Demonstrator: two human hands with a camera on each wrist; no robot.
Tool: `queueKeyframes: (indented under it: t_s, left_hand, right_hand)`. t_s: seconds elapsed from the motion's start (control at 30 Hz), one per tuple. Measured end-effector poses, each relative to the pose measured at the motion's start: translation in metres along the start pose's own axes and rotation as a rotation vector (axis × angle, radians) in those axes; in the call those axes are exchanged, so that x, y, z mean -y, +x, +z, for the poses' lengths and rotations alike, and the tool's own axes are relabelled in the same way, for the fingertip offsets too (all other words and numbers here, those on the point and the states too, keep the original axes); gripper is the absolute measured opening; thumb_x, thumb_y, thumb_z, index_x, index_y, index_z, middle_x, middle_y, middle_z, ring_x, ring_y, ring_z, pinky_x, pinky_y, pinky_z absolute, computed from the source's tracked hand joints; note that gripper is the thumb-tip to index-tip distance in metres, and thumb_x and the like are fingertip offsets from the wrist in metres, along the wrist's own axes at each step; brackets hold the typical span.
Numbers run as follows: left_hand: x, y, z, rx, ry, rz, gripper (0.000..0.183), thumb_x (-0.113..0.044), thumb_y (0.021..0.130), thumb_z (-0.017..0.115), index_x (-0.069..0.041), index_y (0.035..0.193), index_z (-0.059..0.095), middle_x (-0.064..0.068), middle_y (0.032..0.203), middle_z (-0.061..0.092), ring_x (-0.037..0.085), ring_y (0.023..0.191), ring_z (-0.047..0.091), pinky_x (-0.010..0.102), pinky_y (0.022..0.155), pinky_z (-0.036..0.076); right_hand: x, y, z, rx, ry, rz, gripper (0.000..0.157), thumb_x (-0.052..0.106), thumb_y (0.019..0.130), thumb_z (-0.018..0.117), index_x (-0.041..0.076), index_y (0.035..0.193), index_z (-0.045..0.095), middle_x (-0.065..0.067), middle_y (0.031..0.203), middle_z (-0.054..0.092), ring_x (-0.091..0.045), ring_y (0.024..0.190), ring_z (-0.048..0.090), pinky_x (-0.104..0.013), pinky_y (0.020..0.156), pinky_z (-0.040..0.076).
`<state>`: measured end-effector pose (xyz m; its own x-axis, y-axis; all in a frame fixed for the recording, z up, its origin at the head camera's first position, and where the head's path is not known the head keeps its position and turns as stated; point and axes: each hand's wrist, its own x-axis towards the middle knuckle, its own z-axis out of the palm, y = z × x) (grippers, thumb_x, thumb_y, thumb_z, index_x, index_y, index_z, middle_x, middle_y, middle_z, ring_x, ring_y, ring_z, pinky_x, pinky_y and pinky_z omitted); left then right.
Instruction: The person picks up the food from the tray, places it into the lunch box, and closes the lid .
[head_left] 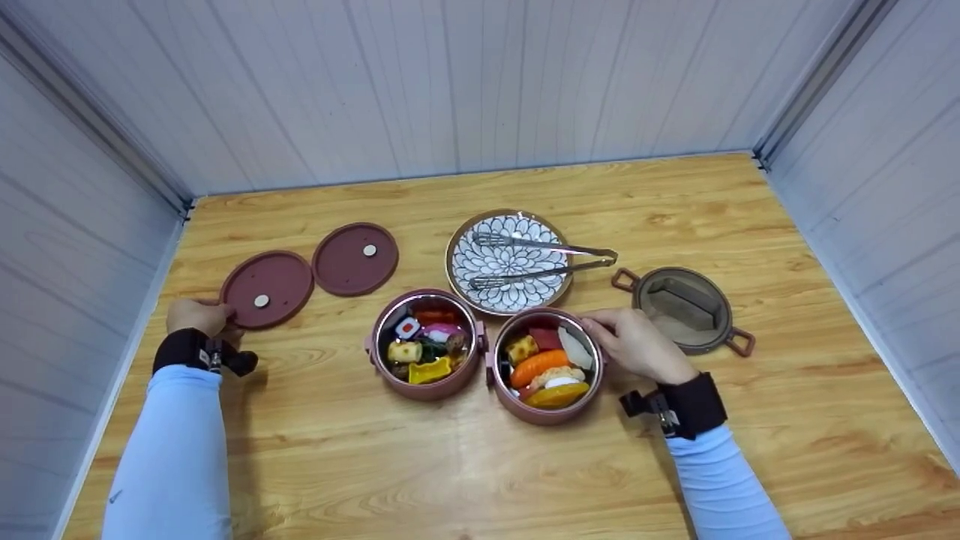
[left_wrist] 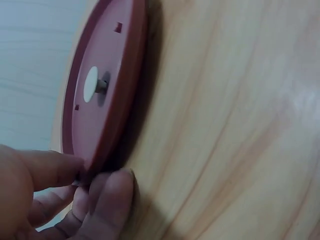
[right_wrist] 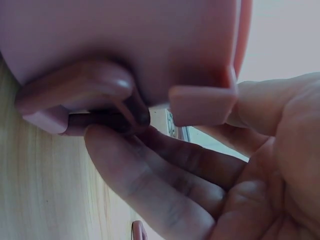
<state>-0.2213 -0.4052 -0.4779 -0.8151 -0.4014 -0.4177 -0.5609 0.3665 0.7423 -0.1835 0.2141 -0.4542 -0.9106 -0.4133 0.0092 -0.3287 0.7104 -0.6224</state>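
At the left, my left hand (head_left: 196,316) pinches the near-left edge of a round maroon lid (head_left: 281,281) with a white knob. In the left wrist view, thumb and fingers meet at that lid's rim (left_wrist: 112,125), which is slightly tilted. A matching lid (head_left: 349,270) lies beside it. My right hand (head_left: 628,341) grips the right side of a pink lunch pot (head_left: 544,414) holding toy food. In the right wrist view, its fingers touch the hinged side clasp (right_wrist: 85,85) while the thumb lies by a tab (right_wrist: 202,105). Another pink pot (head_left: 435,390) with toy food stands alongside.
Behind the pots is a flower-patterned plate (head_left: 510,259) with metal tongs (head_left: 555,246) across it, their joined end overhanging the right rim. A brown glass lid or dish (head_left: 682,309) with two side handles lies at the right. Pale panel walls (head_left: 480,90) enclose the wooden table (head_left: 375,480).
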Motion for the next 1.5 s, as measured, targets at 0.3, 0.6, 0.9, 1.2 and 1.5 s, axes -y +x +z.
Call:
queueKeyframes:
  t_s: [0.3, 0.6, 0.9, 1.2, 1.5]
  left_hand:
    - [-0.011, -0.014, -0.003, -0.013, -0.492, -0.093, 0.028, -0.009, 0.095, 0.062, -0.003, 0.121, 0.056, 0.000, 0.065, 0.066, 0.012, 0.059, 0.069, 0.023, 0.065, 0.058]
    - [-0.058, -0.067, 0.029, -0.019, -0.832, 0.114, 0.049, 0.005, 0.093, 0.058, 0.005, 0.140, 0.043, 0.008, 0.085, 0.065, 0.019, 0.066, 0.070, 0.028, 0.066, 0.059]
    - [-0.107, -0.140, 0.137, 0.144, -0.604, 0.428, 0.052, 0.006, 0.094, 0.059, -0.002, 0.144, 0.047, 0.018, 0.108, 0.059, 0.022, 0.074, 0.067, 0.035, 0.068, 0.060]
    - [-0.122, -0.193, 0.209, 0.403, -0.640, 0.541, 0.067, 0.012, 0.091, 0.058, -0.009, 0.151, 0.038, 0.025, 0.107, 0.062, 0.029, 0.070, 0.069, 0.043, 0.063, 0.060]
    - [-0.120, -0.210, 0.230, 0.577, -0.585, 0.595, 0.066, 0.008, 0.094, 0.058, -0.013, 0.152, 0.034, 0.023, 0.106, 0.059, 0.027, 0.069, 0.068, 0.046, 0.063, 0.060]
  right_hand:
    - [0.001, 0.004, 0.004, -0.017, -0.029, -0.015, 0.028, 0.024, 0.103, 0.055, 0.009, 0.116, 0.074, -0.006, 0.106, 0.073, -0.018, 0.092, 0.065, -0.044, 0.086, 0.053]
    - [0.002, 0.002, 0.001, 0.006, -0.032, 0.007, 0.029, 0.024, 0.103, 0.054, 0.009, 0.119, 0.073, -0.008, 0.105, 0.073, -0.019, 0.089, 0.065, -0.045, 0.084, 0.053]
    - [0.016, -0.005, -0.015, -0.210, 0.012, -0.071, 0.027, 0.015, 0.100, 0.060, 0.003, 0.122, 0.070, -0.012, 0.109, 0.072, -0.020, 0.083, 0.067, -0.039, 0.076, 0.054]
    - [0.038, -0.014, -0.029, -0.314, 0.283, -0.077, 0.031, 0.016, 0.102, 0.057, 0.000, 0.127, 0.066, -0.009, 0.094, 0.073, -0.020, 0.079, 0.071, -0.027, 0.070, 0.058]
    - [0.039, -0.015, -0.032, -0.202, 0.282, 0.006, 0.039, 0.024, 0.102, 0.057, 0.000, 0.132, 0.061, -0.007, 0.089, 0.074, -0.014, 0.072, 0.070, -0.030, 0.067, 0.059]
